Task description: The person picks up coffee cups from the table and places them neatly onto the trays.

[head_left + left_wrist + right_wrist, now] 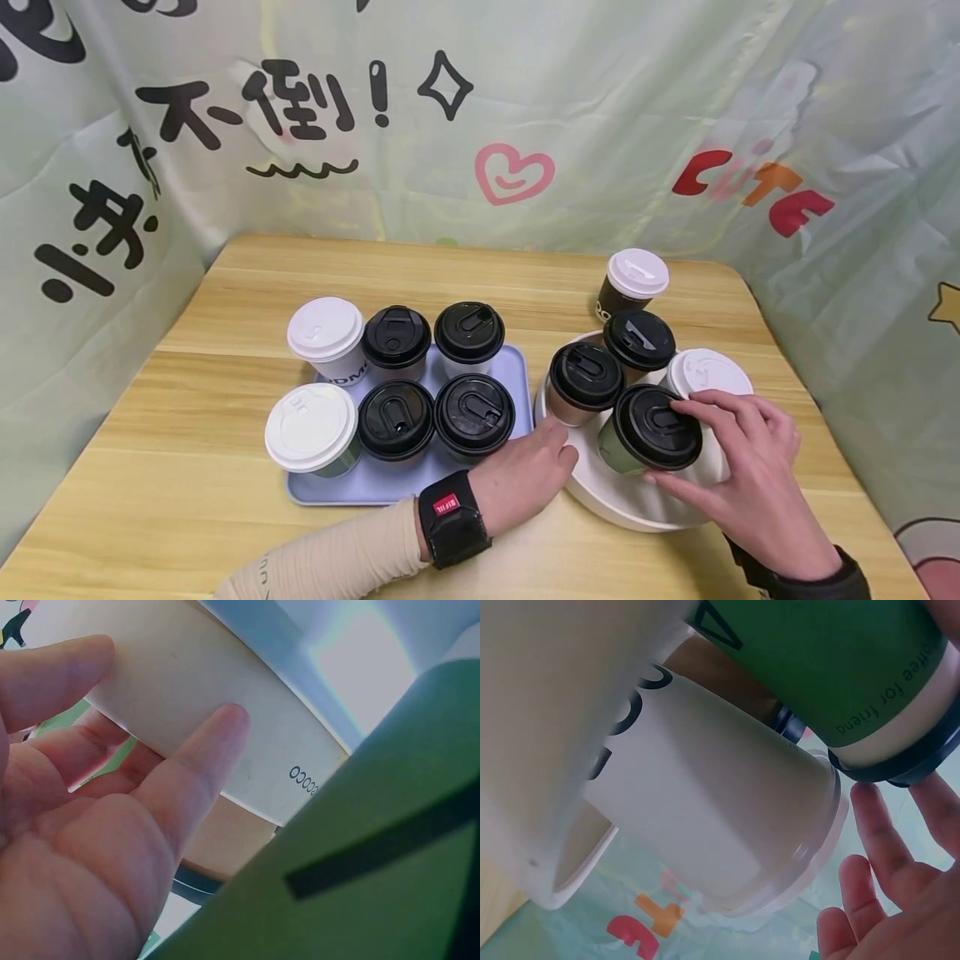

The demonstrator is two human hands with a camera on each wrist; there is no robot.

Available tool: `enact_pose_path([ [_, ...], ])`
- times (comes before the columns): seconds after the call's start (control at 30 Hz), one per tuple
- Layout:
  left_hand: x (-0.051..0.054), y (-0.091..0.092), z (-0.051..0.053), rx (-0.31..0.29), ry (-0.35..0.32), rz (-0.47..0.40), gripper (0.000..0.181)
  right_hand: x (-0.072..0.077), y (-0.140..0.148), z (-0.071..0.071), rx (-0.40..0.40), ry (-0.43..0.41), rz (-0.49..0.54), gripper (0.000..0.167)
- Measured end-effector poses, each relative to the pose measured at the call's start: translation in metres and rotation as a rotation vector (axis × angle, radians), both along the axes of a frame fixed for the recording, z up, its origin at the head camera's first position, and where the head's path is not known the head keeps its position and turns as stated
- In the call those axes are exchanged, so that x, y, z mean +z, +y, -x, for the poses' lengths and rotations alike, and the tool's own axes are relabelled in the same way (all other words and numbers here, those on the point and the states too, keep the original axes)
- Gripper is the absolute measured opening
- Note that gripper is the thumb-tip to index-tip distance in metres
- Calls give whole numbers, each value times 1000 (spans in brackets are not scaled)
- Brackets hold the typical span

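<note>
On the right, the right hand (753, 479) grips a green paper cup (617, 450) by its black lid, thumb and fingertips at opposite sides. In the right wrist view the fingers (876, 825) touch the lid of this green cup (870, 667). Whether its base touches the round white tray (626, 512) cannot be told. The left hand (525, 475) holds that tray's left rim; in the left wrist view the thumb (214, 750) lies against the tray's wall (180, 667), while some fingertips are hidden. Black-lidded cups (587, 379) and a white-lidded cup (708, 372) stand around the green cup.
A blue rectangular tray (341, 492) on the left carries several lidded cups, among them a white-lidded one (311, 429) at its front left corner. Behind the round tray, a dark cup with a white lid (636, 275) stands on the wooden table (187, 450).
</note>
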State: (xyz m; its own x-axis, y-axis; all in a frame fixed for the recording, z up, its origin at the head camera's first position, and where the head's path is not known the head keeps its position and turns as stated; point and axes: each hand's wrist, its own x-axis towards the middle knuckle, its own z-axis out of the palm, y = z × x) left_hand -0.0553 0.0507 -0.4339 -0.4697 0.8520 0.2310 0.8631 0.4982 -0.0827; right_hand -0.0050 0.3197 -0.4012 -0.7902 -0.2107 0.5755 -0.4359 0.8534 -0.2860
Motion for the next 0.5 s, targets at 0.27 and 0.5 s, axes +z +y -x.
enact_pose_path([
  [0.27,0,0,-1,1,13,4,10,4,5,-3,32,-40,23,90],
  [0.5,0,1,0,1,6,13,12,30,16,8,144,63,145,92],
])
